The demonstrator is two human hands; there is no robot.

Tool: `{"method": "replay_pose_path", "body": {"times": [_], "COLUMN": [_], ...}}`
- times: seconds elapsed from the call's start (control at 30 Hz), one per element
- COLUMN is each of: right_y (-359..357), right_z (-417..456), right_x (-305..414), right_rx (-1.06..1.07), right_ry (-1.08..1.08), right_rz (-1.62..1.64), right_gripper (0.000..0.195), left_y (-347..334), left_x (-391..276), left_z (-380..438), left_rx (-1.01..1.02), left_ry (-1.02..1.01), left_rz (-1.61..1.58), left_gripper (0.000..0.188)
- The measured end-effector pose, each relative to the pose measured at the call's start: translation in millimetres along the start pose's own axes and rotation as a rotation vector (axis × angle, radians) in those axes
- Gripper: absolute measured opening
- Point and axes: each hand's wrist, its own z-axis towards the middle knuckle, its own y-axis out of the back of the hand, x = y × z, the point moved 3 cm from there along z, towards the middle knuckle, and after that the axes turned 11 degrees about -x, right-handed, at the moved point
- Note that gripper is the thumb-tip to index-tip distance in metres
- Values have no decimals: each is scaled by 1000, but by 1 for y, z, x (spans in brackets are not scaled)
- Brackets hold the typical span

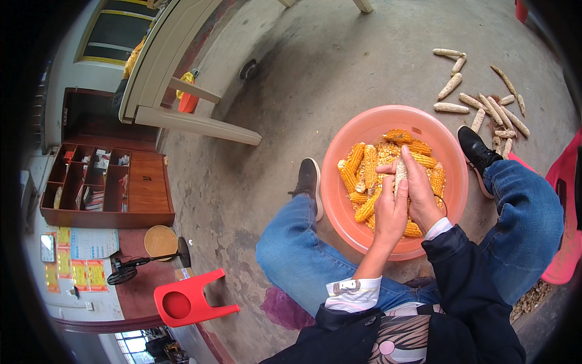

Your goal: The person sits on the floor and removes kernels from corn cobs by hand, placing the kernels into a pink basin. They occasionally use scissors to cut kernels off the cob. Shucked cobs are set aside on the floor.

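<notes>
Both my hands are around a pale, mostly bare corn cob [400, 174], held over a pink plastic basin [336, 200] between my feet. My left hand [390, 210] grips its lower part, thumb along the near side. My right hand [420, 191] wraps it from the right, with the thumb pointing up its length. In the basin, several yellow corn ears [370, 163] lie on loose corn kernels [386, 152]. Part of the cob and of the corn is hidden behind my fingers.
Stripped corn cobs [493, 111] lie scattered on the concrete floor [291, 82] beyond my right shoe. A beige table [200, 125] stands at upper left. Also to the left are a red plastic stool [195, 298], a black fan [150, 260] and a wooden cabinet [109, 218].
</notes>
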Motion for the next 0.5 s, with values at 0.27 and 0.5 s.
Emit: {"method": "replay_pose_path", "body": {"times": [0.27, 0.5], "right_y": [0, 6], "right_z": [2, 3], "right_x": [-5, -3], "right_rx": [-18, 9], "right_ry": [185, 93], "right_rz": [-28, -22], "right_gripper": [50, 45], "left_y": [3, 1], "left_x": [6, 0], "left_z": [4, 3], "left_rx": [-24, 101], "left_ry": [10, 61], "left_rz": [-49, -48], "left_gripper": [42, 43]}}
